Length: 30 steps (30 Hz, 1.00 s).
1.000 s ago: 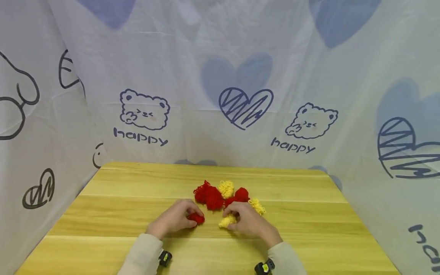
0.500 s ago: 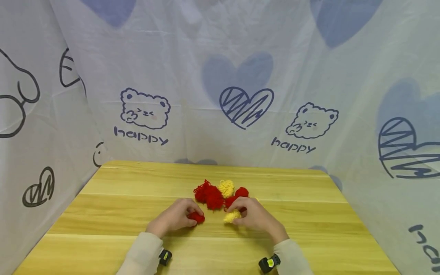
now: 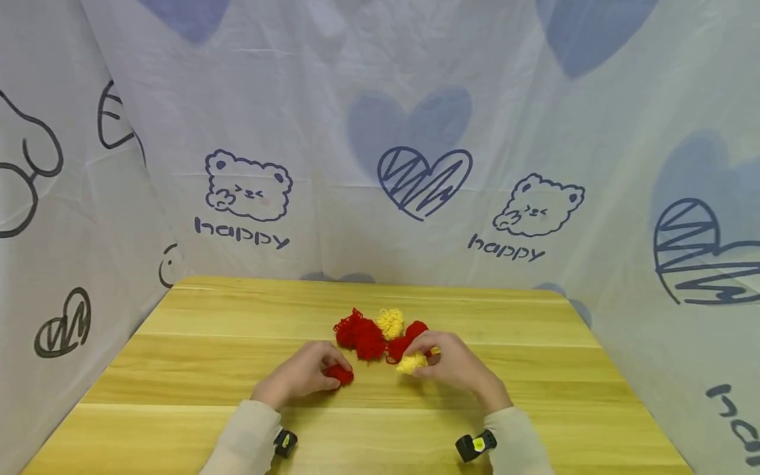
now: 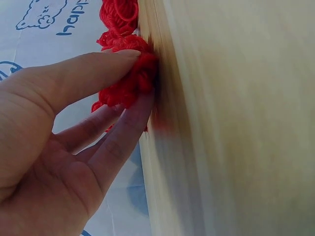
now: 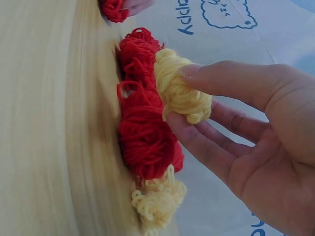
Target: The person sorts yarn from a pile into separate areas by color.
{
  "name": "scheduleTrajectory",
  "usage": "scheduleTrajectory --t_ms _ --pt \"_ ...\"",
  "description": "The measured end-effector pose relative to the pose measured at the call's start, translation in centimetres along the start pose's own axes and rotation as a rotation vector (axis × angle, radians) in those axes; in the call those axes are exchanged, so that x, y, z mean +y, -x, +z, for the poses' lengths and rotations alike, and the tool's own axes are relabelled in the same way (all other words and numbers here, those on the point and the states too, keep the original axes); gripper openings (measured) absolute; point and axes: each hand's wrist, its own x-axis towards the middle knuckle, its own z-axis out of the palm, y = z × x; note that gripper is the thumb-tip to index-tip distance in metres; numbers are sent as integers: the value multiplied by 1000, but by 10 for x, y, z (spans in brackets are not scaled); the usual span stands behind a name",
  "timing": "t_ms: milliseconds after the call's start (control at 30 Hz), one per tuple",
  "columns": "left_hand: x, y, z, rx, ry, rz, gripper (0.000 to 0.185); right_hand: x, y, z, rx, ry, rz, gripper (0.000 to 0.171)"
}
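Observation:
My left hand (image 3: 305,373) pinches a small red ball of yarn (image 3: 339,375) between thumb and fingers, low at the tabletop. In the left wrist view the red yarn (image 4: 129,83) fills the gap from thumb to fingertips. My right hand (image 3: 454,365) pinches a yellow ball of yarn (image 5: 179,88), which the right wrist view shows held up off the wood. Just beyond the hands lie red yarn balls (image 3: 367,339), a yellow one (image 3: 390,324) at the back, and more red yarn (image 3: 416,329) partly behind my right hand. Another yellow ball (image 5: 160,199) is mostly hidden by that hand in the head view.
The yarn lies on a wooden table (image 3: 237,316) with a light grain. A white cloth (image 3: 332,218) printed with hearts and bears hangs behind it and along both sides. Each wrist wears a black strap device, such as the right one (image 3: 475,446).
My right hand has moved to the right and slightly away with the yellow yarn ball, covering more of the yellow ball at the right. The left hand stays in place on the red ball.

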Motion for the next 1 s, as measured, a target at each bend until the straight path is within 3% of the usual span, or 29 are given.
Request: scheduleTrajectory --t_ms 1000 --pt "4 0 1 11 -33 -10 23 15 21 -43 111 -74 23 27"
